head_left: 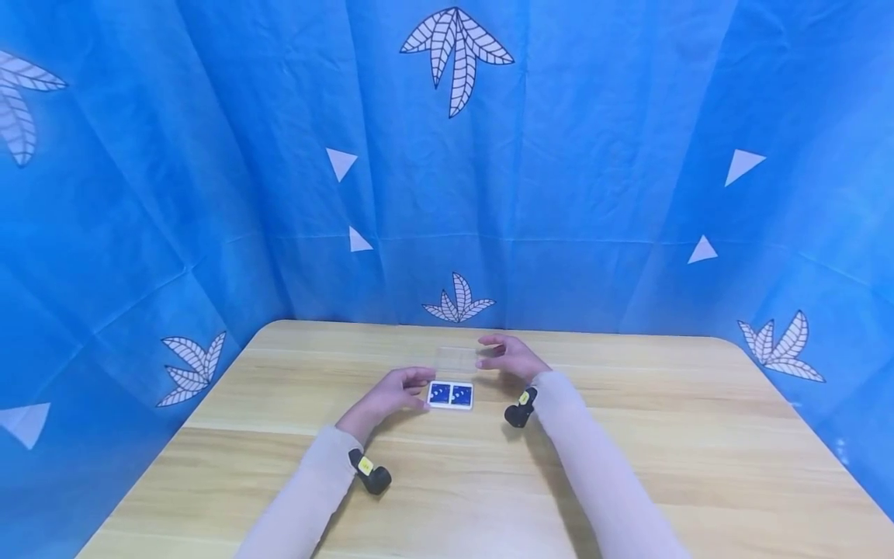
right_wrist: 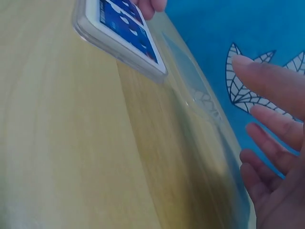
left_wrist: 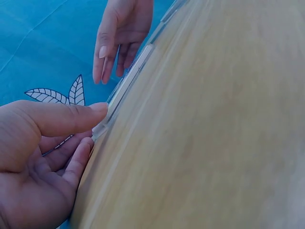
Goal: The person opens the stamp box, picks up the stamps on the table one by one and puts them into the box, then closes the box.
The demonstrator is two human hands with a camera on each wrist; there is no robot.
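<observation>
A small flat plastic case (head_left: 450,407) with a white inside lies on the table, two blue printed squares (head_left: 439,394) side by side in it. Its clear lid (head_left: 456,359) is swung back and stands out beyond the far edge; the right wrist view shows the see-through lid (right_wrist: 188,78) behind the case. My left hand (head_left: 391,394) holds the case's left end, thumb at the near corner and fingers round the far side. To the right of the lid, my right hand (head_left: 513,359) has its fingers spread and relaxed, with nothing in them.
The wooden table (head_left: 663,435) has rounded far corners. Blue cloth (head_left: 587,155) with white leaf and triangle prints hangs behind it and at both sides. A small black camera (head_left: 377,480) is strapped on the left wrist, another (head_left: 518,415) on the right.
</observation>
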